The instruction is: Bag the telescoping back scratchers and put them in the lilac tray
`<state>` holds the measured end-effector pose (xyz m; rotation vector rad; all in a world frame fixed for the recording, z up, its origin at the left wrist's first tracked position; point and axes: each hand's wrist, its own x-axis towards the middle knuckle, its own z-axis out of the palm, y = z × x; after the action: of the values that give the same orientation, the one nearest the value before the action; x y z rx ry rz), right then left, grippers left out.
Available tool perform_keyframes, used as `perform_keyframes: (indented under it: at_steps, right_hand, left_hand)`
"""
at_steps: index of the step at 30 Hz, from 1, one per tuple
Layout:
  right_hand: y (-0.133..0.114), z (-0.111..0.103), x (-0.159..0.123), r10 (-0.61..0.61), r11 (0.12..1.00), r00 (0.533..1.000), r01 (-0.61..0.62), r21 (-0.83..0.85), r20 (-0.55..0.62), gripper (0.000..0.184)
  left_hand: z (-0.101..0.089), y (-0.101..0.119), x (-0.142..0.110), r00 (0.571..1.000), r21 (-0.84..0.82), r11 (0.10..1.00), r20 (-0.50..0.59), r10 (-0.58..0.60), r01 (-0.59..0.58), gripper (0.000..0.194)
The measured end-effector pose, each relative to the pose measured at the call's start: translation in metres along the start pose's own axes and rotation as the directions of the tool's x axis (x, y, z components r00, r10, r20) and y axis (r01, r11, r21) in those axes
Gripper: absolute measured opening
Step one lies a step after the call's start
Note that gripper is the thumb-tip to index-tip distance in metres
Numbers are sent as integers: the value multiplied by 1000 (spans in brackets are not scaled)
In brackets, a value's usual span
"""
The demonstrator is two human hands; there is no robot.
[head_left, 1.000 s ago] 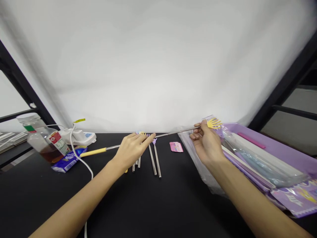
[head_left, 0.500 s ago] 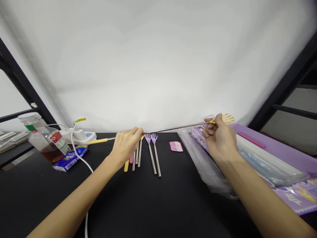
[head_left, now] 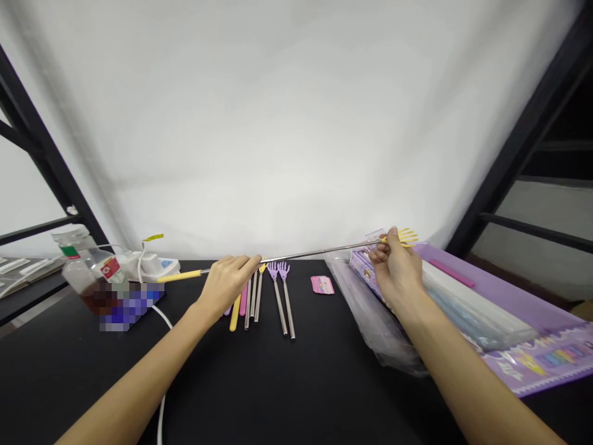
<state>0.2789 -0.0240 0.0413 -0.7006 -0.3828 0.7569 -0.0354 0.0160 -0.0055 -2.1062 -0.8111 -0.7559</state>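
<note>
My left hand (head_left: 226, 285) is closed around the steel shaft of a long telescopic back scratcher (head_left: 319, 253), close to its yellow handle (head_left: 179, 276). My right hand (head_left: 393, 267) pinches the far end of the shaft, just behind the small yellow claw head (head_left: 406, 237). Below my left hand, several other back scratchers lie side by side on the black table (head_left: 83, 371). Two have purple claw heads (head_left: 278, 270), and a yellow handle (head_left: 235, 312) and a pink handle (head_left: 243, 301) show among them.
A pink card (head_left: 322, 285) lies between my hands. Under my right hand are a clear plastic bag (head_left: 365, 315) and a purple package (head_left: 509, 315). At the far left stand a bottle with dark liquid (head_left: 88, 273) and a white power strip (head_left: 151, 267) with a white cable (head_left: 160, 318).
My left hand has slid left along the shaft toward the yellow handle, and the scratcher now spans both hands. The camera view has also shifted, uncovering the handles on the table.
</note>
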Motion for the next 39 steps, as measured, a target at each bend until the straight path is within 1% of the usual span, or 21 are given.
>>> perform_keyframes:
  at_steps: [3,7,11,16,18,21,24,26,28,30,32,33,34,35,36,37,38,39]
  right_hand:
    - [1,-3,3,11,999,999,-13,40,46,30]
    - [2,-5,6,26,997,997,-31,71,74,31]
    - [4,-6,8,27,997,997,-33,76,72,33]
    - [4,-7,12,39,997,998,-42,57,52,34]
    - [2,-6,13,33,998,999,-35,49,38,37]
    - [-2,-4,13,-1,999,1000,0,42,7,40]
    - [-9,-3,14,-29,998,999,30,46,-21,41]
    - [-12,-5,16,-32,998,999,33,54,-27,40]
    - [-11,-6,17,-33,997,999,35,64,-26,38]
    - [-3,-5,11,-29,997,999,28,71,14,37]
    - [14,-1,-4,29,998,990,-35,44,135,39]
    - [24,3,-14,87,996,972,-90,4,216,41]
    - [33,6,-24,177,984,932,-166,-61,318,41]
    - [41,10,-34,224,975,886,-199,-103,407,39]
    - [47,14,-42,236,972,862,-204,-120,449,38]
    - [50,16,-47,223,975,857,-186,-124,464,36]
    - [51,17,-48,205,979,860,-168,-119,467,35]
    - [49,17,-47,179,983,877,-147,-106,446,35]
  left_hand:
    - [-2,2,2,1000,16,1000,3,-7,7,18]
    - [-2,3,4,1000,17,1000,-9,-6,6,18]
    - [-3,4,5,1000,8,1000,-22,-14,14,19]
    - [-6,4,11,1000,22,1000,8,-15,15,19]
    - [-6,4,13,1000,15,1000,-8,-5,5,19]
    - [-5,-1,13,995,-20,1000,-94,22,-24,22]
    - [-5,-12,7,986,-26,999,-164,24,-28,19]
    - [-5,-21,1,986,-23,999,-163,23,-27,16]
    - [-6,-25,-2,990,-30,999,-138,24,-29,15]
    - [-8,-21,1,992,-52,998,-122,30,-36,15]
    - [-12,-8,10,992,-91,994,-114,52,-63,17]
    - [-13,1,16,993,-118,989,-88,75,-85,20]
    - [-15,9,22,995,-136,987,-49,85,-91,23]
    - [-16,15,27,998,-143,987,-16,68,-69,26]
    - [-17,19,30,998,-153,987,25,54,-49,29]
    - [-17,19,31,998,-164,986,61,30,-19,29]
    - [-16,17,29,997,-164,986,83,0,13,31]
    - [-16,11,25,994,-163,986,110,-22,40,32]
